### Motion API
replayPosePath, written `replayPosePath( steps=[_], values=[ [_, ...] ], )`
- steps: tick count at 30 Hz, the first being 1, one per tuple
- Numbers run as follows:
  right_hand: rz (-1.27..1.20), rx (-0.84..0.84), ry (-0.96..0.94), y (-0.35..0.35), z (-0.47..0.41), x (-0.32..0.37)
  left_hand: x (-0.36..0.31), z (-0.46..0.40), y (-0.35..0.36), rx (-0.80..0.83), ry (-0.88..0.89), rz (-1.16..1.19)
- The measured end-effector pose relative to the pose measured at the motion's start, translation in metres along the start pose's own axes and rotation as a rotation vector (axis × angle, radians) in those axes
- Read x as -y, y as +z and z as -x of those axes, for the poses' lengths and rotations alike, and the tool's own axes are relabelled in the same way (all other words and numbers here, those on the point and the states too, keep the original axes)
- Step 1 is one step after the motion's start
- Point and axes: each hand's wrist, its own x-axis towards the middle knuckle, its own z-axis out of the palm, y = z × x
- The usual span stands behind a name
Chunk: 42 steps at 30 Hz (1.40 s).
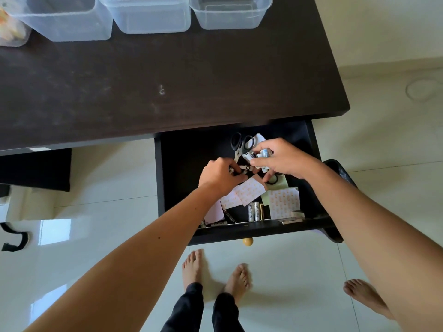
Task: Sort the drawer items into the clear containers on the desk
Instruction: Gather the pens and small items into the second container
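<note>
Right hand (285, 159) curled around a small clutch of white batteries (260, 155), thumb and fingers pinching them just above the drawer (314, 149) floor. Left hand (221, 174) closed over small dark-and-white pieces beside the scissors (241, 144); exactly what is held, cannot tell. Batteries: likely dense for their size, hard, smooth-cased, apt to roll or slip out of a loose bundle; best gripped across the barrels, several side by side, palm cupped under. More batteries (254, 212) lying at the drawer's front edge, next to patterned paper sheets (284, 202), light, limp, easily creased; best lifted flat by an edge. Scissors stiff, heavier; handles the safe hold. Clear containers (148, 17) in a row at the far edge of the table (167, 87), well apart from the drawer.
</note>
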Motion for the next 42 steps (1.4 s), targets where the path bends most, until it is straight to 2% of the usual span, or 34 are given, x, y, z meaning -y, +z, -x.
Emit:
replayPosePath(
  steps=[4, 8, 14, 19, 27, 31, 35, 42],
  values=[
    [-0.064, 0.0, -0.005, -0.002, 0.002, -0.01, -0.003, 0.0, 0.0, -0.043, 0.047, -0.134],
    [-0.138, 0.026, -0.037, -0.002, 0.002, -0.01, 0.002, 0.0, -0.006, -0.019, 0.124, -0.194],
    [-0.24, 0.108, 0.074, 0.001, -0.002, -0.009, 0.016, -0.004, -0.023, 0.108, 0.03, 0.057],
    [-0.275, 0.167, 0.118, 0.009, -0.005, -0.012, 0.028, -0.001, -0.03, 0.126, -0.056, 0.265],
    [-0.254, 0.202, 0.095, 0.019, 0.0, -0.005, 0.035, 0.012, -0.038, 0.216, -0.106, 0.445],
    [-0.252, 0.183, 0.075, 0.024, -0.001, -0.001, 0.036, 0.016, -0.041, 0.22, -0.114, 0.411],
    [-0.193, 0.122, 0.048, 0.028, -0.003, 0.0, 0.034, 0.015, -0.041, 0.17, -0.08, 0.237],
    [-0.209, 0.096, 0.005, 0.03, -0.004, -0.005, 0.031, 0.01, -0.033, 0.217, 0.039, -0.004]
  ],
)
